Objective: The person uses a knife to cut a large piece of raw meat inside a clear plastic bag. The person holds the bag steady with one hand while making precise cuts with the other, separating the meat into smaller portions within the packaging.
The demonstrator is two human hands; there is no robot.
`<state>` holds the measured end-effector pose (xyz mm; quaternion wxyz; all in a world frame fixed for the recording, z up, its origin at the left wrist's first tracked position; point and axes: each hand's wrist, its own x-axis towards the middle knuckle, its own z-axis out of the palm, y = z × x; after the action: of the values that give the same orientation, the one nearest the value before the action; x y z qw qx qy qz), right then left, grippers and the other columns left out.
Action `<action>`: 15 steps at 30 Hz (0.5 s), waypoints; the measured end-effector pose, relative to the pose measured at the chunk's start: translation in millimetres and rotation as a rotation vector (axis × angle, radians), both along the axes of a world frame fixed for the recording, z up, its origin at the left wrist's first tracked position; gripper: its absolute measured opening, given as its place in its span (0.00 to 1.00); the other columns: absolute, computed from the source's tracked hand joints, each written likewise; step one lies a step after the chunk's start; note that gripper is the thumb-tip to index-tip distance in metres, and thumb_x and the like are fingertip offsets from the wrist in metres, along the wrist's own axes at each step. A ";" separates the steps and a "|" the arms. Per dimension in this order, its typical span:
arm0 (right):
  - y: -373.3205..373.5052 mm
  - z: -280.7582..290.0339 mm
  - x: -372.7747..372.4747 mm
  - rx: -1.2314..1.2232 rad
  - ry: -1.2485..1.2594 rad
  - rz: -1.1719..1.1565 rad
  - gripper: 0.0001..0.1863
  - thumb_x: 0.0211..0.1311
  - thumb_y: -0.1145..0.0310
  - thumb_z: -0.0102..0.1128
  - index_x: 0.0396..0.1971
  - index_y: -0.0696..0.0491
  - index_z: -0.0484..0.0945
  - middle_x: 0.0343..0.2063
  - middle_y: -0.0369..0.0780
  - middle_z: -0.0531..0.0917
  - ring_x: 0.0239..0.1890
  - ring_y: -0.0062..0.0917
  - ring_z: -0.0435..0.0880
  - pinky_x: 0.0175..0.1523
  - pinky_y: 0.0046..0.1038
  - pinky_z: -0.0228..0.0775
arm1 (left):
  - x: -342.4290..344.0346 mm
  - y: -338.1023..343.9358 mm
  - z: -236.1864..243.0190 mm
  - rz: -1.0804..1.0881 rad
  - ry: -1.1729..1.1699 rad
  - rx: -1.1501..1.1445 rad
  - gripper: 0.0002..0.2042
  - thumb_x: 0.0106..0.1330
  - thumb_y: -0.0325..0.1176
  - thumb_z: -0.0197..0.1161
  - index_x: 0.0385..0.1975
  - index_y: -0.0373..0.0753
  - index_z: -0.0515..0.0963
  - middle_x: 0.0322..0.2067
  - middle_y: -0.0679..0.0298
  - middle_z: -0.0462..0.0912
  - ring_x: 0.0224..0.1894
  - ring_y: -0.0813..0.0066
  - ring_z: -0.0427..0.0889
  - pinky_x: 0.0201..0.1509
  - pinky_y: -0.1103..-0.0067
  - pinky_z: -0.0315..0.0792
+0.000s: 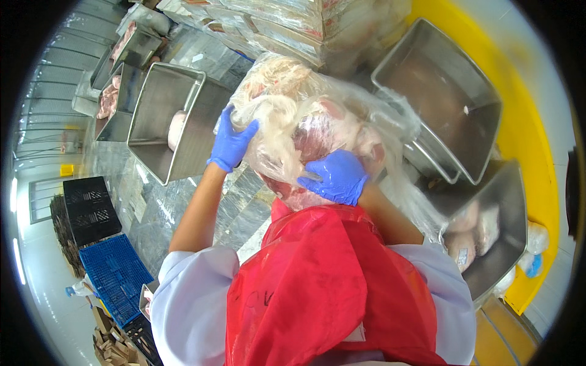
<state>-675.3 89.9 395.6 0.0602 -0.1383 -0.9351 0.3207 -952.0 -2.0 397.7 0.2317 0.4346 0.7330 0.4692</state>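
Note:
A large piece of raw meat point(314, 135), dark red with pale fat, is in front of my chest, loosely wrapped in clear plastic film point(268, 119). The film is bunched at the upper left and trails down on the right. My left hand point(232, 141), in a blue glove, grips the left side of the bundle, thumb on top and some fingers hidden behind it. Across the near side of the meat lies my right hand point(337, 177), also blue-gloved, its fingers curled into the film. The underside of the meat cannot be seen.
At left stands a metal tub point(165, 116) with a pale piece inside; smaller bins hold meat point(108, 100). On the right are a metal tub point(436, 91) and another with wrapped meat point(488, 229), beside a yellow barrier point(537, 140). Film-wrapped boxes point(287, 27) stand ahead; a blue pallet point(116, 274) lies lower left.

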 end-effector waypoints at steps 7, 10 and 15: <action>-19.2 -11.4 10.5 -0.014 0.139 -0.071 0.18 0.65 0.49 0.60 0.35 0.50 0.82 0.26 0.47 0.84 0.29 0.45 0.84 0.36 0.47 0.73 | 89.3 70.4 14.4 -0.618 0.973 -0.097 0.34 0.60 0.50 0.70 0.68 0.53 0.71 0.68 0.43 0.68 0.69 0.41 0.66 0.74 0.58 0.57; -24.4 -9.4 32.5 -0.088 0.104 -0.112 0.21 0.65 0.49 0.60 0.41 0.53 0.82 0.33 0.48 0.85 0.34 0.45 0.85 0.39 0.48 0.75 | 103.4 83.5 2.8 -0.795 0.829 -0.249 0.41 0.57 0.54 0.71 0.72 0.53 0.66 0.68 0.41 0.66 0.69 0.39 0.67 0.74 0.59 0.60; -27.5 -8.7 90.4 -0.267 0.211 -0.317 0.22 0.64 0.53 0.65 0.49 0.55 0.81 0.38 0.48 0.86 0.37 0.47 0.86 0.42 0.44 0.77 | 93.9 85.7 -5.7 -0.835 0.785 -0.301 0.50 0.55 0.53 0.74 0.77 0.52 0.53 0.70 0.41 0.64 0.68 0.39 0.68 0.72 0.61 0.63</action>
<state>-584.9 62.4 386.9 0.1885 -0.2559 -0.8395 0.4407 -858.1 83.7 392.0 0.1673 0.7898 0.5892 0.0336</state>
